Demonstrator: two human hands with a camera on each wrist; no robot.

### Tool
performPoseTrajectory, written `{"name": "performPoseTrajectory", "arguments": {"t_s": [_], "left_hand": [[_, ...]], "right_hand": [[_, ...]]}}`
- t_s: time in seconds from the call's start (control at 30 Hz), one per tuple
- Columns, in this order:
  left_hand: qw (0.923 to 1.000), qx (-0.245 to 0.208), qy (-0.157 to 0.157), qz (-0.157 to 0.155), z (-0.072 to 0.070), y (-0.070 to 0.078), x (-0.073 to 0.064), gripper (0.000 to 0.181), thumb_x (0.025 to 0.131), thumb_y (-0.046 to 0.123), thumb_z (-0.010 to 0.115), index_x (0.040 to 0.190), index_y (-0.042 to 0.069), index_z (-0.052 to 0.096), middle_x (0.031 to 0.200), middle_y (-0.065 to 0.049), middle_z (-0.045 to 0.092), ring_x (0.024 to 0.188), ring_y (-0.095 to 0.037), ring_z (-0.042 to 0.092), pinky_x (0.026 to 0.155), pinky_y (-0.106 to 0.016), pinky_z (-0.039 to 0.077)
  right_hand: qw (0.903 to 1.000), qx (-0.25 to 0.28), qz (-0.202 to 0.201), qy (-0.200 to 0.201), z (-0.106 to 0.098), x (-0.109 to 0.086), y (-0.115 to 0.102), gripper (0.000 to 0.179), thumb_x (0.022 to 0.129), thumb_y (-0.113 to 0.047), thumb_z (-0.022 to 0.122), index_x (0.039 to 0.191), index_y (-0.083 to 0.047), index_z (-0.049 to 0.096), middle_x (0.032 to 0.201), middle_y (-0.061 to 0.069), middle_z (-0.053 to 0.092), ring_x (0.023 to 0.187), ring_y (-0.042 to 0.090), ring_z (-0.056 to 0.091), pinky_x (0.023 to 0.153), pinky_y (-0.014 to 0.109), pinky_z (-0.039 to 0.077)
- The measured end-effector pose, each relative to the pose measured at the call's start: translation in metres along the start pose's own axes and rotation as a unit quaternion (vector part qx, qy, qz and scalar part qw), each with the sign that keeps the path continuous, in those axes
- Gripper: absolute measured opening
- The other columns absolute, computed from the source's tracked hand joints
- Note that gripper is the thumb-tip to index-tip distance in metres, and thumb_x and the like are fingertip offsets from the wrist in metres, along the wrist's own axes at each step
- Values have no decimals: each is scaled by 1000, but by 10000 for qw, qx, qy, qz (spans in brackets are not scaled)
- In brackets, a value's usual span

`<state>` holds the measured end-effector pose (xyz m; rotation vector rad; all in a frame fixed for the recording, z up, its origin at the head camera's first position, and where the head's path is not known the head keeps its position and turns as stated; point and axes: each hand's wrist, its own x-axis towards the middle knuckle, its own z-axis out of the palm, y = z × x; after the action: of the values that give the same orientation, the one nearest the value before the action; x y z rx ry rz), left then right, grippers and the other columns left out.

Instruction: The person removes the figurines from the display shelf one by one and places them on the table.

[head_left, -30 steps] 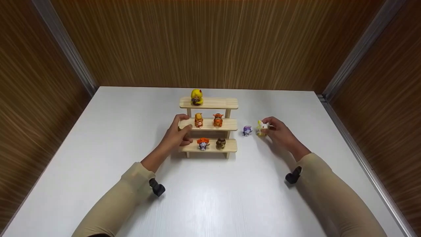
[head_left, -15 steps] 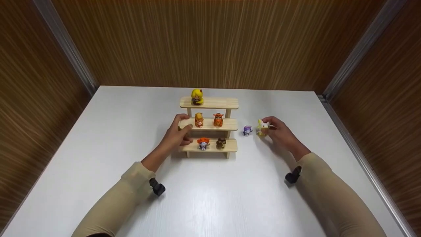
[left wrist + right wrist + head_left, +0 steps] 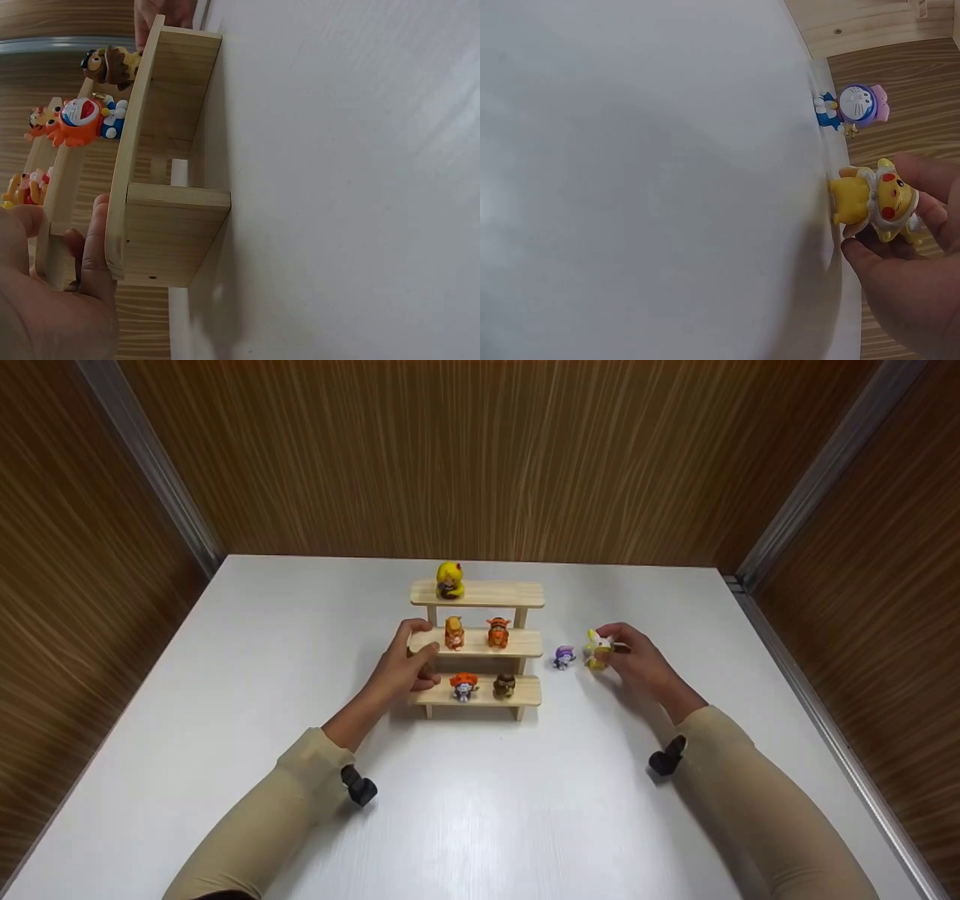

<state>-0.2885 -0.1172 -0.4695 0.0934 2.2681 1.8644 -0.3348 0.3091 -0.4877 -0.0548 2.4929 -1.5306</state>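
Note:
My left hand (image 3: 403, 664) grips the left end of the middle step of a three-tier wooden display stand (image 3: 487, 594), thumb on top. At the stand's right, my right hand (image 3: 637, 660) pinches a yellow Pikachu figurine (image 3: 851, 196) with a white hood, upright at the white table's surface. Just left of it stands a small figurine with a purple hat (image 3: 564, 658), which no hand touches. The stand bears a yellow-haired figurine (image 3: 450, 581) on top, a honey-coloured figurine (image 3: 454, 633) and an orange tiger figurine (image 3: 498, 633) midway, and an orange-maned figurine (image 3: 79, 121) and a brown figurine (image 3: 504, 686) below.
The white table (image 3: 480, 810) extends around the stand on all sides. Wood-grain panels (image 3: 480, 457) enclose it at the back and both sides, with metal posts (image 3: 825, 472) at the corners. A black strap device (image 3: 358, 786) sits on each wrist.

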Motion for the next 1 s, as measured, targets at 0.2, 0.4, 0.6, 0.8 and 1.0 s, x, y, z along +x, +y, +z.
{"name": "performPoseTrajectory", "arguments": {"t_s": [0.2, 0.4, 0.6, 0.8, 1.0], "left_hand": [[9999, -8, 44, 120, 1, -1, -1, 45, 107, 36, 58, 147, 26, 40, 81, -10, 59, 73, -19, 70, 63, -25, 59], [9999, 20, 110, 131, 2, -1, -2, 43, 107, 35, 58, 146, 26, 40, 80, -11, 60, 72, -19, 69, 61, -25, 59], [9998, 69, 105, 146, 2, -1, -1, 44, 107, 36, 58, 146, 26, 40, 78, -11, 61, 72, -19, 69, 61, -25, 59], [9997, 95, 136, 166, 3, -1, -1, 42, 107, 35, 57, 145, 27, 40, 78, -11, 61, 72, -19, 69, 61, -26, 59], [9999, 91, 116, 87, 3, 0, -1, 43, 107, 35, 58, 145, 28, 39, 84, -10, 59, 72, -19, 69, 62, -26, 59]], "right_hand": [[9999, -87, -10, 104, 0, 1, 1, 41, 99, -19, 70, 136, -13, 53, 143, 10, 45, 120, 27, 50, 98, 36, 45], [9997, -180, -90, 152, 0, 1, 2, 38, 97, -17, 73, 131, -13, 57, 134, 9, 49, 104, 25, 48, 83, 32, 45], [9993, -342, 1, 119, 0, 1, 1, 40, 97, -17, 73, 132, -13, 56, 134, 9, 50, 105, 25, 46, 82, 32, 44], [9990, -428, -24, 138, 0, 0, -1, 40, 95, -18, 74, 132, -15, 57, 132, 7, 51, 104, 25, 47, 81, 33, 44], [9987, -467, -88, 162, -2, 0, -5, 41, 95, -21, 76, 131, -15, 58, 132, 6, 54, 106, 24, 50, 84, 34, 45]]}}
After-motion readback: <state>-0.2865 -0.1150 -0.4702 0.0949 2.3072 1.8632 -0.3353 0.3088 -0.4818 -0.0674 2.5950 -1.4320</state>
